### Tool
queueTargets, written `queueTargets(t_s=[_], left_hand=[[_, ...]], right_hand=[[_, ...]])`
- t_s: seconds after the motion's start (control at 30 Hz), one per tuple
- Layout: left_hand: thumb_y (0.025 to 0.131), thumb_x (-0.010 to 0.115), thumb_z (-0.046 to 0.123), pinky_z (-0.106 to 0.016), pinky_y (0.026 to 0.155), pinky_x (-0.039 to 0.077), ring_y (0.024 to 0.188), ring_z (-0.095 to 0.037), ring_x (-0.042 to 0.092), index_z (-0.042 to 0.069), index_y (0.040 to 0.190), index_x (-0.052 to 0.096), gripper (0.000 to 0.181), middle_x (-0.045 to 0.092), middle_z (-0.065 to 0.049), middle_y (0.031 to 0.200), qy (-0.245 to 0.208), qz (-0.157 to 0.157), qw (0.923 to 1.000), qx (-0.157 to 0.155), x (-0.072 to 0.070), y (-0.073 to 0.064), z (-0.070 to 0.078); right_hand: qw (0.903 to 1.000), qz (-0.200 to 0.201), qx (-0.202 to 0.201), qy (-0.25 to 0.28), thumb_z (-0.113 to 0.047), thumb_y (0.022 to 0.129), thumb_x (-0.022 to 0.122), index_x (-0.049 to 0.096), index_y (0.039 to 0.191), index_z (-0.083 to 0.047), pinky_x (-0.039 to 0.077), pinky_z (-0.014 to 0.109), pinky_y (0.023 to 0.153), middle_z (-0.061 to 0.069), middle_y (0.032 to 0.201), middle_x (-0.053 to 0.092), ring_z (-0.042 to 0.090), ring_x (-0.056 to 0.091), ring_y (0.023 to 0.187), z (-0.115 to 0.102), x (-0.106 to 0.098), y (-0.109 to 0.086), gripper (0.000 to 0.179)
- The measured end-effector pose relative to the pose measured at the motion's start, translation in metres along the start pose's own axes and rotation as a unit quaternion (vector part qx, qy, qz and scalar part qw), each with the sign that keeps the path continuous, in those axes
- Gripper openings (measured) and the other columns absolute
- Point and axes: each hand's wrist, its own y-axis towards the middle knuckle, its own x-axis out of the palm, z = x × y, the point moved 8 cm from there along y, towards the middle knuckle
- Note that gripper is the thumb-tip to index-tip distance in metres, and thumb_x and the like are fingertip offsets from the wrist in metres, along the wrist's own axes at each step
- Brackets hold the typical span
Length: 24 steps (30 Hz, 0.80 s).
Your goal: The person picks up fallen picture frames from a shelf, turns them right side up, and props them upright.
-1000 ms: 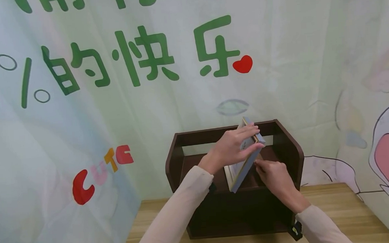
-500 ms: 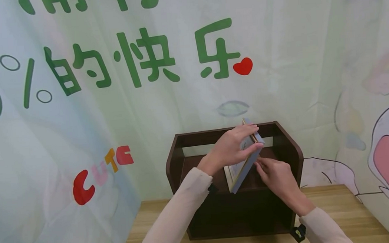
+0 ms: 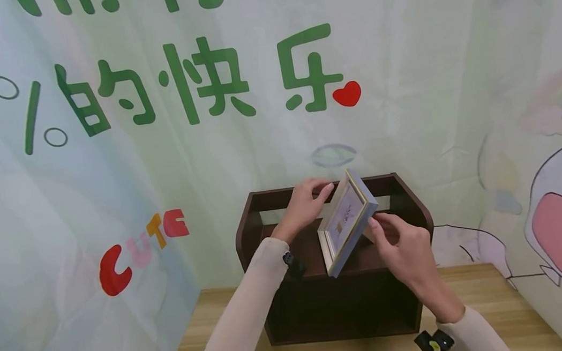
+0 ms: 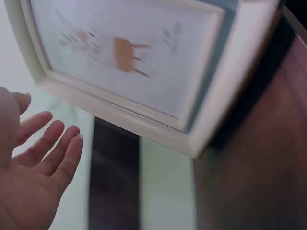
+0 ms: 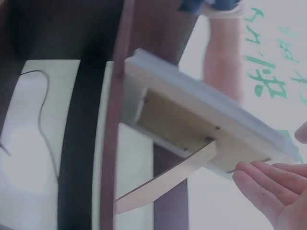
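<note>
A picture frame [image 3: 346, 222] with a pale border and grey-blue outer edge stands tilted on the dark brown shelf [image 3: 311, 270]. Its print [image 4: 124, 52] shows a brown pot-like shape and a sprig. Behind it, the support leg [image 5: 168, 179] is swung out, its foot on the shelf board. My left hand [image 3: 306, 205] hovers at the frame's left side, fingers relaxed and apart from it. My right hand [image 3: 406, 248] is by the frame's right edge, fingertips at the back panel [image 5: 177, 124]; whether they touch is hard to tell. The thumb stands off from the fingers.
The shelf unit has raised sides and a back rail [image 3: 287, 197] above an open lower compartment [image 3: 342, 306]. It stands on a wood-grain table [image 3: 212, 319]. A printed curtain [image 3: 212, 163] hangs close behind and at both sides.
My left hand has let go of the frame's top edge and moved left. The right hand has come from behind the frame to its right edge, opening its fingers. The frame stays tilted.
</note>
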Motion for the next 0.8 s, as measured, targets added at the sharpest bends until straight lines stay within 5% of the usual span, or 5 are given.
queueTargets(t_s=[0.1, 0.27, 0.4, 0.6, 0.8], left_hand=[[0.111, 0.053, 0.037, -0.045, 0.107, 0.056, 0.125, -0.025, 0.069, 0.013, 0.140, 0.068, 0.040, 0.071, -0.008, 0.137, -0.013, -0.005, 0.9988, -0.047, 0.007, 0.001, -0.023], [0.112, 0.050, 0.041, -0.050, 0.112, 0.053, 0.135, -0.029, 0.064, 0.013, 0.144, 0.065, 0.045, 0.067, -0.009, 0.145, -0.038, -0.039, 0.9942, -0.093, 0.022, -0.003, -0.047], [0.112, 0.050, 0.038, -0.049, 0.111, 0.054, 0.133, -0.029, 0.065, 0.011, 0.144, 0.065, 0.044, 0.066, -0.012, 0.146, -0.064, -0.062, 0.9909, -0.101, 0.033, -0.006, -0.058], [0.112, 0.052, 0.030, -0.030, 0.084, 0.055, 0.096, -0.014, 0.066, 0.010, 0.136, 0.072, 0.037, 0.075, -0.013, 0.129, -0.071, -0.068, 0.9906, -0.095, 0.038, -0.009, -0.067], [0.111, 0.054, 0.027, -0.025, 0.078, 0.051, 0.095, -0.013, 0.067, 0.009, 0.135, 0.073, 0.035, 0.075, -0.014, 0.130, -0.072, -0.060, 0.9921, -0.084, 0.036, -0.008, -0.067]], right_hand=[[0.9999, -0.007, 0.009, 0.011, -0.022, 0.097, 0.077, 0.076, 0.116, 0.003, 0.063, 0.023, 0.068, 0.019, 0.099, 0.082, 0.029, 0.081, 0.079, -0.006, -0.001, 0.004, 0.031], [0.9998, 0.013, 0.016, 0.007, -0.024, 0.094, 0.081, 0.077, 0.112, 0.003, 0.049, -0.001, 0.068, 0.018, 0.094, 0.082, 0.027, 0.081, 0.075, -0.013, -0.003, 0.011, 0.033], [0.9993, 0.032, 0.021, -0.003, -0.027, 0.093, 0.083, 0.079, 0.106, 0.002, 0.045, -0.002, 0.066, 0.016, 0.089, 0.082, 0.027, 0.080, 0.071, -0.017, -0.005, 0.017, 0.032], [0.9990, 0.034, 0.026, -0.012, -0.025, 0.093, 0.082, 0.081, 0.100, 0.002, 0.053, 0.014, 0.063, 0.017, 0.085, 0.081, 0.027, 0.079, 0.070, -0.019, -0.005, 0.021, 0.028], [0.9991, 0.026, 0.031, -0.009, -0.022, 0.094, 0.082, 0.081, 0.096, 0.002, 0.045, 0.003, 0.064, 0.016, 0.082, 0.081, 0.027, 0.078, 0.069, -0.016, -0.008, 0.027, 0.024]])
